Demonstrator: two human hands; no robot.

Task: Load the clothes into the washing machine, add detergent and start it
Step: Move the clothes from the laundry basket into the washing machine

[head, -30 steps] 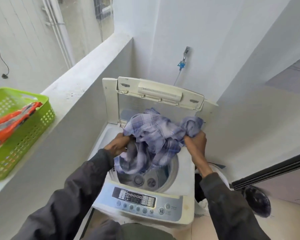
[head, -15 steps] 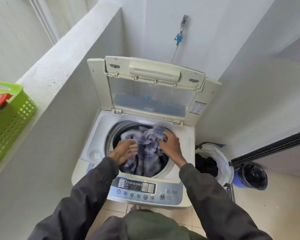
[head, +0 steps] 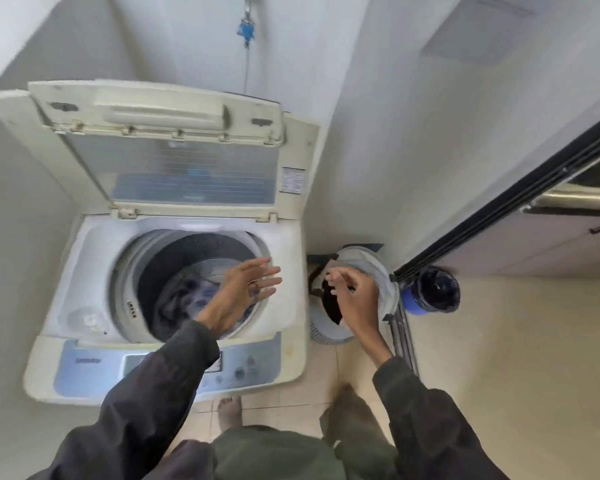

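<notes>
Your right hand, loose and empty, hangs over the dark clothes in the basket, nearer than your spread, empty left hand above the drum

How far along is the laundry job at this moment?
Done: a plaid garment lies in the drum, lid up. In hand: the left hand hovers open over the drum, while the right hand reaches to the hamper holding dark clothes. Left: those clothes, detergent, and the control panel start.
</notes>
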